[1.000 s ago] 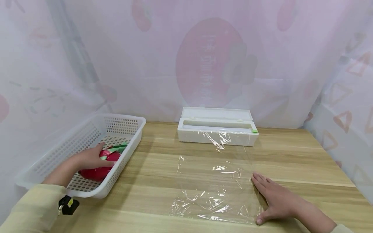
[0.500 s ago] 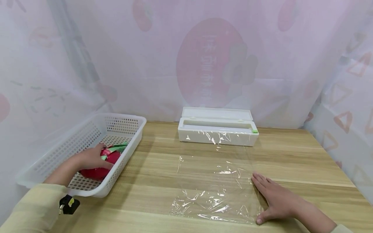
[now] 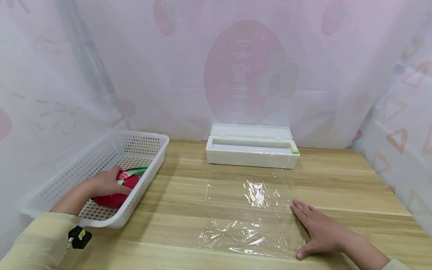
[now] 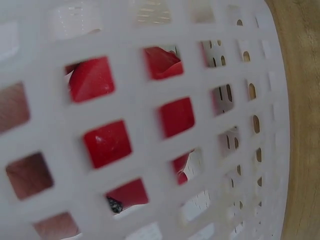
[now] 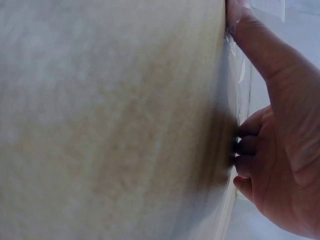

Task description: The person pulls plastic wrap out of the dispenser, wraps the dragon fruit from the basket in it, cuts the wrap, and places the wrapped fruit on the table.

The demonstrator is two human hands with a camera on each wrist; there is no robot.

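Observation:
A red dragon fruit with green scales lies in a white perforated basket at the left. My left hand rests over the fruit with fingers curved round its top. Through the basket's holes the left wrist view shows the red fruit. A sheet of clear cling film lies flat on the wooden table. My right hand lies flat, palm down, pressing the film's right edge. In the right wrist view the right hand presses the table with the film under the thumb.
A white cling film dispenser box with an open lid stands at the back of the table, a green cutter tab at its right end. Patterned translucent curtains close off the back and sides. A black clip hangs at my left sleeve.
The far end of the film has dropped from the dispenser's front onto the table. Both hands have stayed where they were.

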